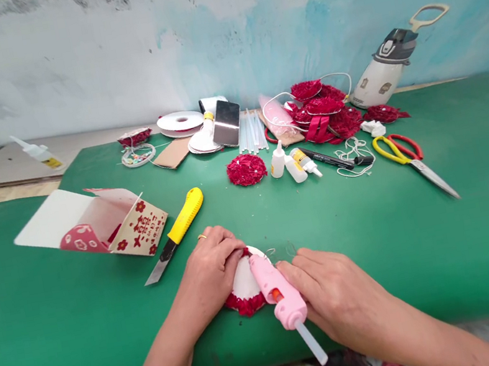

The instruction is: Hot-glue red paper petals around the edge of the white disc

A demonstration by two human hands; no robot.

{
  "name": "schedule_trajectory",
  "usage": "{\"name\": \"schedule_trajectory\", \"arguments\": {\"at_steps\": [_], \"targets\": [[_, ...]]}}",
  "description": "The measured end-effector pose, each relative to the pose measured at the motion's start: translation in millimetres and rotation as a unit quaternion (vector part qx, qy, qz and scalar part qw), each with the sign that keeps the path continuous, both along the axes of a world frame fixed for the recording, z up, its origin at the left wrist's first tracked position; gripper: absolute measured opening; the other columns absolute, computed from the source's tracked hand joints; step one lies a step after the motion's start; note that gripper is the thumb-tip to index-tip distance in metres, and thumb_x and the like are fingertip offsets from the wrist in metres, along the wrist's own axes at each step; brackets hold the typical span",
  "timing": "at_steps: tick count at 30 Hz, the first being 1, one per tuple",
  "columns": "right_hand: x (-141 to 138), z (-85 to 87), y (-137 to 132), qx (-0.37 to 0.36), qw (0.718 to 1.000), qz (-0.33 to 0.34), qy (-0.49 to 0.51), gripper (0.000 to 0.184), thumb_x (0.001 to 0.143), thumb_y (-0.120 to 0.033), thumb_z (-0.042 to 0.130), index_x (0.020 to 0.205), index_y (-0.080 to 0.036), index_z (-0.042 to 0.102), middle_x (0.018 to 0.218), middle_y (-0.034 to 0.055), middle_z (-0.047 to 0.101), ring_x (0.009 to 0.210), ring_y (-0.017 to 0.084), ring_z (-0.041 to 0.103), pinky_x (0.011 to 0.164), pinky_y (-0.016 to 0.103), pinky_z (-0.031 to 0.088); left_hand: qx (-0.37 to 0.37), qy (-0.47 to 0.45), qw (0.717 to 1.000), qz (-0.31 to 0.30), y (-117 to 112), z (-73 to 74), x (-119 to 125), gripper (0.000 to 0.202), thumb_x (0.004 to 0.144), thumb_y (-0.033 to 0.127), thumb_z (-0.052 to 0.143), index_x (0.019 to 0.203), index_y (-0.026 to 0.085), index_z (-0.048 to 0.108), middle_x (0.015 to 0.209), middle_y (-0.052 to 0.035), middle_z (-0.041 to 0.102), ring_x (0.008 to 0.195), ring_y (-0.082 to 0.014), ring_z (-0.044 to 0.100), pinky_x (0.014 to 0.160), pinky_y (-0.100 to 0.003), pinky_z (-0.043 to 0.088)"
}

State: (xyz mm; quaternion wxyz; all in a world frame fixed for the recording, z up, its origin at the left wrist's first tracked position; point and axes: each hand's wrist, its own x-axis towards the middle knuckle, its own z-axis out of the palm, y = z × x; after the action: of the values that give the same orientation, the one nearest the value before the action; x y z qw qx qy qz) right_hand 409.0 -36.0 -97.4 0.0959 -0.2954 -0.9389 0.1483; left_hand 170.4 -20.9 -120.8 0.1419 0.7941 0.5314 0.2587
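Observation:
My right hand (340,295) is closed round a pink hot-glue gun (277,294), its nozzle aimed at a round white disc with a red ruffled rim (245,287) on the green table. A clear glue stick pokes out of the gun's back toward me. My left hand (212,270), with a ring on one finger, has its fingers curled down on the disc's far-left edge, pressing and gripping the red trim there.
A yellow utility knife (177,229) with its blade out lies left of the disc, beside an open red-and-white paper box (105,226). Farther back are a red rosette (246,169), small glue bottles (293,165), yellow scissors (405,158), glue sticks (252,131), ribbon spools and a white jug (383,73).

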Motion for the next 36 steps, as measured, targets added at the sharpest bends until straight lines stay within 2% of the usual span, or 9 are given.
{"name": "schedule_trajectory", "arguments": {"at_steps": [3, 10, 18, 28, 36], "targets": [[1.4, 4.6, -1.4, 0.0, 1.0, -0.007, 0.011, 0.02, 0.083, -0.001, 0.049, 0.091, -0.019, 0.049, 0.083, 0.003, 0.054, 0.07, 0.02, 0.042, 0.062, 0.035, 0.029, 0.0, 0.001, 1.0, 0.002, -0.2, -0.7, 0.0, 0.019, 0.093, 0.017, 0.048, 0.088, 0.017, 0.066, 0.089, -0.0051, 0.059, 0.084, -0.0179, 0.052, 0.079, -0.035, 0.041], [2.6, 12.0, -3.1, -0.009, 0.999, -0.033, 0.036, 0.005, 0.093, -0.014, 0.049, 0.096, -0.017, 0.052, 0.08, 0.0029, 0.051, 0.069, 0.019, 0.043, 0.059, 0.033, 0.027, -0.002, 0.004, 1.0, 0.005, -0.5, -3.1, 1.1, 0.021, 0.093, 0.017, 0.047, 0.087, 0.017, 0.067, 0.09, -0.0056, 0.059, 0.084, -0.0183, 0.052, 0.08, -0.036, 0.042], [-3.9, 6.1, 0.9, -0.003, 0.999, -0.044, 0.018, 0.011, 0.096, -0.021, 0.046, 0.102, -0.016, 0.055, 0.079, 0.0033, 0.054, 0.07, 0.02, 0.045, 0.058, 0.033, 0.027, -0.003, 0.0, 1.0, 0.005, -1.2, -1.5, 2.3, 0.021, 0.093, 0.016, 0.047, 0.087, 0.016, 0.067, 0.09, -0.006, 0.06, 0.085, -0.0189, 0.052, 0.08, -0.036, 0.043], [-1.2, 13.6, 1.9, -0.07, 0.997, -0.036, 0.007, 0.012, 0.096, -0.02, 0.045, 0.104, -0.018, 0.054, 0.084, 0.0034, 0.056, 0.073, 0.019, 0.049, 0.06, 0.031, 0.032, -0.006, 0.005, 1.0, 0.016, -1.4, -1.4, 2.3, 0.021, 0.093, 0.016, 0.047, 0.087, 0.016, 0.067, 0.089, -0.0061, 0.06, 0.085, -0.0194, 0.051, 0.08, -0.038, 0.042], [0.8, 10.3, -5.6, -0.047, 0.997, -0.042, 0.032, 0.01, 0.098, -0.022, 0.041, 0.096, -0.018, 0.051, 0.081, 0.003, 0.054, 0.07, 0.018, 0.045, 0.059, 0.032, 0.028, -0.011, 0.019, 1.0, 0.023, -1.5, -0.6, 3.6, 0.022, 0.092, 0.016, 0.047, 0.083, 0.017, 0.067, 0.088, -0.0059, 0.059, 0.085, -0.0193, 0.052, 0.08, -0.037, 0.043]]}}
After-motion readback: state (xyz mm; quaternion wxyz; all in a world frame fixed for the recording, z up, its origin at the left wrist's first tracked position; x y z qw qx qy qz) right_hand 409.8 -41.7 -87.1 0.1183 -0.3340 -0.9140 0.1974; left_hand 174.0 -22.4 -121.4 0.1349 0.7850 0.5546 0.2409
